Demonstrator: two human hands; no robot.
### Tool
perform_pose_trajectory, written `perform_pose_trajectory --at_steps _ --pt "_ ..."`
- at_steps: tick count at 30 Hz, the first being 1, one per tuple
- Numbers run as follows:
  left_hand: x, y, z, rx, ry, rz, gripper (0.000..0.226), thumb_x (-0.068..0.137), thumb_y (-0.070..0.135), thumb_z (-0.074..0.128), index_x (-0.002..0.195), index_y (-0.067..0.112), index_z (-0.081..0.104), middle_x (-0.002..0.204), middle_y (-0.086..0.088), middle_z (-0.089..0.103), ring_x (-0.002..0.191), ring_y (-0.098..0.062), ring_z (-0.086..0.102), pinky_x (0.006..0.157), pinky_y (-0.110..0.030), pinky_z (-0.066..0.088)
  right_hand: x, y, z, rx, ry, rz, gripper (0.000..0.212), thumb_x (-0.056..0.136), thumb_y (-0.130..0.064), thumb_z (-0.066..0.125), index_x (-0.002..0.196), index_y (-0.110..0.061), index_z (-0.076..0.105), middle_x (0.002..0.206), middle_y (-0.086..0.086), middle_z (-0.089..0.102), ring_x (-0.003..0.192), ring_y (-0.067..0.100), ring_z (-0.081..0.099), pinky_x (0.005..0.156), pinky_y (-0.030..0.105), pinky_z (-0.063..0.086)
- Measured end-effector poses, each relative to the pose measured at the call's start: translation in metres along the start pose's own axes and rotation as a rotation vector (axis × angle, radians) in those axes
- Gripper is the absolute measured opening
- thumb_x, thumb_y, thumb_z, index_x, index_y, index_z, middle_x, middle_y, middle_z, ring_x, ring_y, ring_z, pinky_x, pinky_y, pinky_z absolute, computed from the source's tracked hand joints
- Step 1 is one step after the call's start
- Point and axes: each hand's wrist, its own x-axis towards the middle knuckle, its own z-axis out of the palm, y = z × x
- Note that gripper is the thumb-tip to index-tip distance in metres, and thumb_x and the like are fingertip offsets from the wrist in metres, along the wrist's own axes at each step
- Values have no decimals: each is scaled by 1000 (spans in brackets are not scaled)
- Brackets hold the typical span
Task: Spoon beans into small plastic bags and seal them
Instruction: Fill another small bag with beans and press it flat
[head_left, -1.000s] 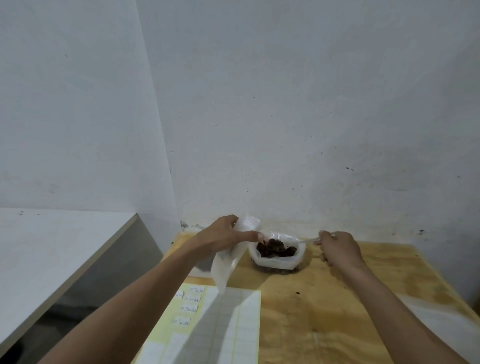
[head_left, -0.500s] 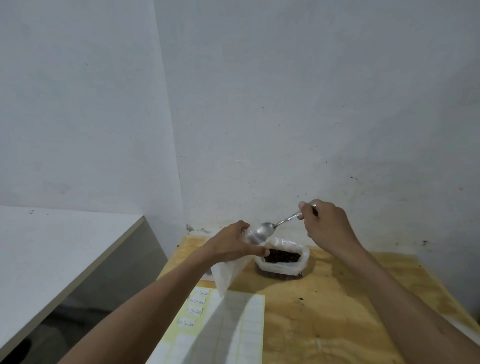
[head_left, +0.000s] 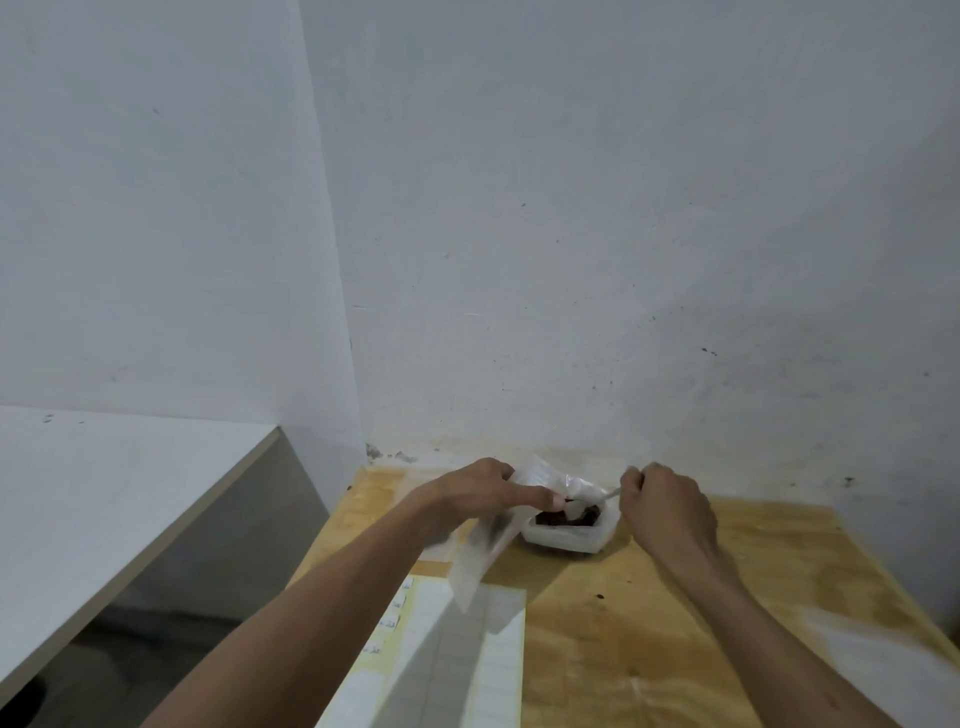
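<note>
Our left hand (head_left: 485, 496) pinches the small bag (head_left: 480, 558); our right hand (head_left: 662, 506) grips the spoon (head_left: 589, 503) in the bean tub (head_left: 569, 532).

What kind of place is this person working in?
Probably a bare back room or small home workshop used for packing: a rough plywood table pushed into a corner of scuffed white walls, with a sheet of labels and a tub of beans.

Two pale grey walls (head_left: 597, 208) meet in a corner. The far wall has small dark marks and a dirty strip at the bottom. A wooden surface (head_left: 701, 613) stands against it. On the left is a white counter (head_left: 104, 493), with a dark gap (head_left: 208, 571) between them.
</note>
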Motion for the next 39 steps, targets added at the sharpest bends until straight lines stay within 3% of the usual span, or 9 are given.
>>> perform_pose_trajectory --at_steps 2,4,7,9,12,15,23,30,39 --pt "-2 6 3 -46 -21 22 75 62 67 84 118 19 67 128 -1 66 118 -16 59 112 -40 41 6 9 14 187 -74 157 47 102 -24 42 64 -1 57 62 11 62 52 25 47 52 29 32" --pt "-3 9 1 -61 -25 27 77 70 62 83 127 15 62 127 5 61 117 -16 57 107 -35 43 9 17 21 308 -116 259 44 97 -24 44 81 6 71 73 16 71 55 29 53 54 31 37" --pt "-3 7 -6 -24 64 17 100 68 70 79 145 15 47 138 5 52 124 -20 51 97 -33 40 9 20 16 356 -105 283 43 96 -25 45 89 9 72 64 13 60 54 26 49 55 31 33" --pt "-4 2 -11 -13 109 49 99 65 74 78 138 13 52 131 -4 60 121 -27 57 90 -33 46 10 21 5 383 -90 273 44 96 -24 45 85 12 69 61 13 53 54 24 46 55 30 31" --pt "-11 0 -15 -62 134 106 59 75 65 78 104 18 59 95 0 54 91 -20 59 73 -30 40 10 21 -14 400 -97 250 44 98 -24 46 82 7 73 61 10 58 55 27 51 54 30 33" --pt "-18 1 -19 -84 143 148 49 78 63 77 90 21 55 88 4 51 79 -14 51 73 -31 40 7 14 -37 442 -97 214 36 100 -22 47 83 -7 75 64 5 65 61 29 59 56 30 40" --pt "-19 -3 -34 64 205 112 60 68 64 83 108 24 63 101 5 67 91 -14 64 83 -33 52 18 -19 -63 654 -79 160 34 97 -27 52 77 -8 73 60 8 62 57 26 57 60 36 45" --pt "-18 -22 -31 33 218 52 57 63 65 84 93 24 59 90 4 64 80 -14 60 71 -29 44 0 -48 -50 494 -91 -131 39 104 -36 47 81 -14 70 72 8 70 69 31 67 72 39 52" --pt "-15 -32 -31 -10 257 10 68 62 65 85 110 24 60 102 4 66 92 -14 63 77 -32 50 -3 -46 -34 437 14 -205 38 104 -43 44 87 -19 68 80 8 73 75 27 68 75 44 56"
